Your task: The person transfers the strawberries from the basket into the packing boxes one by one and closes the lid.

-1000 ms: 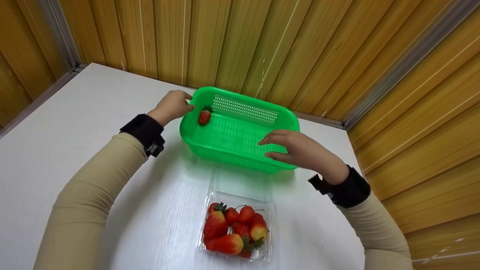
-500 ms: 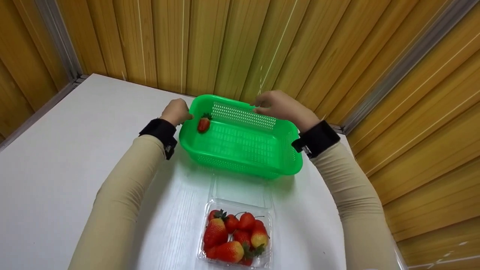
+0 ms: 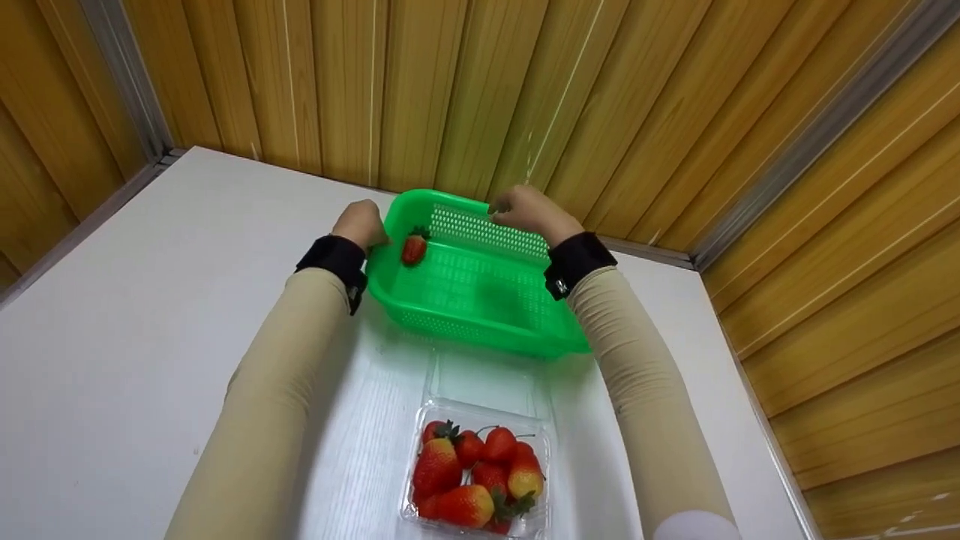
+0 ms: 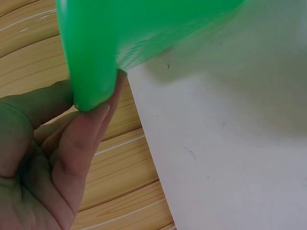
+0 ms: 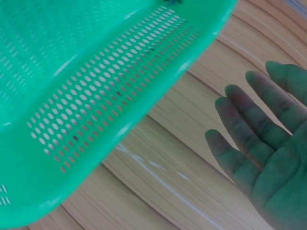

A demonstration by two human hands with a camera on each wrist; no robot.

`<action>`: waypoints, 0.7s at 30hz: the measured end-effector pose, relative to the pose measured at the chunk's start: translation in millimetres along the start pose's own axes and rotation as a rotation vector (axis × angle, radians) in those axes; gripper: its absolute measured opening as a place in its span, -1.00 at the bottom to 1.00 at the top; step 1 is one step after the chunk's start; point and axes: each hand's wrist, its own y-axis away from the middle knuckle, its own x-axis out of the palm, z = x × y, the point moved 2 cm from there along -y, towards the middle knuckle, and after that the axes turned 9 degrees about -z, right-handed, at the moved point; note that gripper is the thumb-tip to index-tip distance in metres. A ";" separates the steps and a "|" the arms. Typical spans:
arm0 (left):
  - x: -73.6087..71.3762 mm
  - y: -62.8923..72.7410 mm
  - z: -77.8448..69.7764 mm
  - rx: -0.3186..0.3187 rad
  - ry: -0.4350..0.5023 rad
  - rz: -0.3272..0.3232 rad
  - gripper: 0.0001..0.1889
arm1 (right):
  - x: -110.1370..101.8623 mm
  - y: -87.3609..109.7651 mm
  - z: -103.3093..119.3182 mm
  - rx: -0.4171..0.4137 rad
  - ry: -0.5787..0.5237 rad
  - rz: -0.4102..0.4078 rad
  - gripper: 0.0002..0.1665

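Note:
A green plastic basket (image 3: pixel 465 335) with perforated walls stands near the back of the table. In its left end lies one strawberry (image 3: pixel 413 250) with green leaves. My left hand (image 3: pixel 361 223) pinches the basket's left rim; in the left wrist view the thumb and fingers (image 4: pixel 79 148) lie on either side of the green edge. Over the back rim hovers my right hand (image 3: pixel 529 210). Seen in the right wrist view, its fingers (image 5: pixel 240 115) are spread and relaxed, apart from the basket, and hold nothing.
A clear plastic punnet (image 3: pixel 411 450) of several strawberries (image 3: pixel 465 505) and small red fruits with thin stems (image 3: pixel 499 444) sits in front of the basket, its lid (image 3: pixel 487 375) folded back toward it. Wood-patterned walls (image 3: pixel 465 90) rise behind the white table (image 3: pixel 150 337).
My right hand has moved from over the basket's front right, back and left to its back rim. My left hand stays at the left rim, its wrist turned and shifted slightly right.

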 end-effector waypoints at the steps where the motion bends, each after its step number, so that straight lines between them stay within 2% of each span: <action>1: -0.4 -0.1 -1.5 0.004 -0.008 -0.004 -0.64 | 4.4 -2.3 -2.5 0.000 0.002 0.004 -0.60; 7: -2.4 -0.6 -5.7 -0.010 -0.059 -0.050 -0.63 | 31.0 -16.5 -6.8 -0.016 -0.020 0.014 -0.56; 14: -0.7 2.0 -5.5 -0.035 -0.056 -0.049 -0.60 | 56.3 -26.3 1.0 0.006 -0.052 0.054 -0.48; 21: -1.3 2.8 -8.2 -0.055 -0.071 -0.028 -0.54 | 69.9 -33.3 14.2 0.012 -0.048 0.081 -0.45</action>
